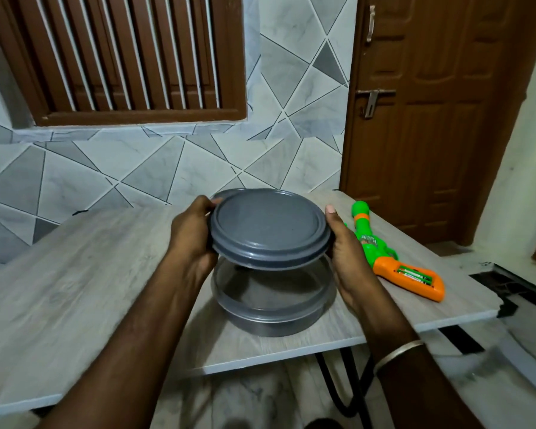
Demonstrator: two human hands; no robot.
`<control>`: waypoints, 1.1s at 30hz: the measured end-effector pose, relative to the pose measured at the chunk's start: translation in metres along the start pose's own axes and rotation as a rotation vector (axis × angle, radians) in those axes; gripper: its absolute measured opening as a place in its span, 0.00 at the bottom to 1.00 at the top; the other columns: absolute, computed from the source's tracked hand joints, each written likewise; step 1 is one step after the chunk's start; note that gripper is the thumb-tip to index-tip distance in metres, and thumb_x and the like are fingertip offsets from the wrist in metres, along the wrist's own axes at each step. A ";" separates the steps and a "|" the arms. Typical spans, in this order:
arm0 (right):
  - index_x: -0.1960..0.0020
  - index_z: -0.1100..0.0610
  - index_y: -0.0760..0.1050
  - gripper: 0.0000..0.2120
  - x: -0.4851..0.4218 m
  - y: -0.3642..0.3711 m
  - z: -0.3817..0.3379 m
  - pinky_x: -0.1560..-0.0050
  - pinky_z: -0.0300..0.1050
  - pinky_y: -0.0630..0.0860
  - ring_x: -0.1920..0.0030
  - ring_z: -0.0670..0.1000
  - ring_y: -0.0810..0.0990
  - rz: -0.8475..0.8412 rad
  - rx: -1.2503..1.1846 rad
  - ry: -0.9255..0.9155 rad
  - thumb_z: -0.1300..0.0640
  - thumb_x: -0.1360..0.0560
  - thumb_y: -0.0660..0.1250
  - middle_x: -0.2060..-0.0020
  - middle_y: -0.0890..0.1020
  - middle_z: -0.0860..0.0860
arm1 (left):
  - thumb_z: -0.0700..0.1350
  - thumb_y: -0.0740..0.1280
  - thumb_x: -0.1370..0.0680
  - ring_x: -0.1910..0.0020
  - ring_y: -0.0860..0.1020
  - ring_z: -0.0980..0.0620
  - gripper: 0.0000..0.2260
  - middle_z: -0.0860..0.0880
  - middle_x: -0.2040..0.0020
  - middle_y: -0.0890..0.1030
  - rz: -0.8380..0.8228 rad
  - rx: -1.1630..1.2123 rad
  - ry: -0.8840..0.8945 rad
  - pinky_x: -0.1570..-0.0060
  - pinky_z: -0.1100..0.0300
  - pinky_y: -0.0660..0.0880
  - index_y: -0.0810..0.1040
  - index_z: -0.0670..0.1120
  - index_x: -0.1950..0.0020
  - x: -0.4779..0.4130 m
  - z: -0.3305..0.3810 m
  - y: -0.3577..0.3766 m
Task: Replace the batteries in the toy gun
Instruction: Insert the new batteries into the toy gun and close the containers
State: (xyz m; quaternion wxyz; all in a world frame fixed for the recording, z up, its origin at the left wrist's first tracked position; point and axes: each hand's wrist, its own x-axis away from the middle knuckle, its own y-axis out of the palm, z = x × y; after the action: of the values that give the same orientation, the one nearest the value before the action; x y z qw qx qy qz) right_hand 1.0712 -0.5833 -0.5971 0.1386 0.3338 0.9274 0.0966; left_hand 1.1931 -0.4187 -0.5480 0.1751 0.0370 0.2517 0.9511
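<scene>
Green-orange toy gun (366,241) flat on table (75,274), handle compartment open, green batteries (413,274) inside.

No words, brands, numbers or signs can be read. The green-labelled batteries (413,274), seated in the open orange handle of the green and orange plastic toy gun (365,239), carry pale print, but it is too small and blurred to make out.
</scene>
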 end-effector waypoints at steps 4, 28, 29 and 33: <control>0.43 0.56 0.82 0.22 0.010 0.002 0.004 0.34 0.57 0.73 0.42 0.53 0.82 0.088 -0.033 0.027 0.42 0.20 0.58 0.47 0.85 0.54 | 0.41 0.64 0.24 0.66 0.80 0.47 0.07 0.44 0.65 0.83 0.010 -0.098 -0.036 0.60 0.56 0.77 0.81 0.42 0.58 0.006 -0.013 -0.003; 0.45 0.58 0.78 0.09 0.030 0.041 0.013 0.61 0.33 0.74 0.58 0.41 0.78 0.252 0.082 -0.027 0.60 0.19 0.60 0.57 0.81 0.45 | 0.49 0.77 0.29 0.57 0.84 0.48 0.07 0.49 0.58 0.85 0.093 -0.710 0.326 0.50 0.47 0.82 0.83 0.48 0.56 -0.011 -0.019 -0.033; 0.45 0.58 0.78 0.09 0.028 0.044 0.012 0.64 0.30 0.73 0.59 0.40 0.77 0.251 0.094 -0.022 0.60 0.19 0.60 0.58 0.80 0.44 | 0.48 0.77 0.30 0.57 0.84 0.47 0.07 0.48 0.59 0.85 0.101 -0.715 0.316 0.51 0.46 0.82 0.83 0.48 0.57 -0.014 -0.018 -0.036; 0.48 0.58 0.77 0.08 0.027 0.049 0.013 0.68 0.28 0.72 0.62 0.40 0.76 0.271 0.115 0.003 0.61 0.20 0.60 0.61 0.79 0.43 | 0.47 0.78 0.29 0.58 0.84 0.46 0.07 0.46 0.59 0.85 0.080 -0.727 0.231 0.55 0.48 0.83 0.83 0.46 0.57 -0.017 -0.021 -0.045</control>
State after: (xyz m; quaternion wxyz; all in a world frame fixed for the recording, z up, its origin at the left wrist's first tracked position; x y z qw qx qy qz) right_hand 1.0848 -0.5271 -0.6013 0.1034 0.4630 0.8781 0.0617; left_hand 1.2199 -0.3977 -0.5881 0.1102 -0.1253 -0.0856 0.9823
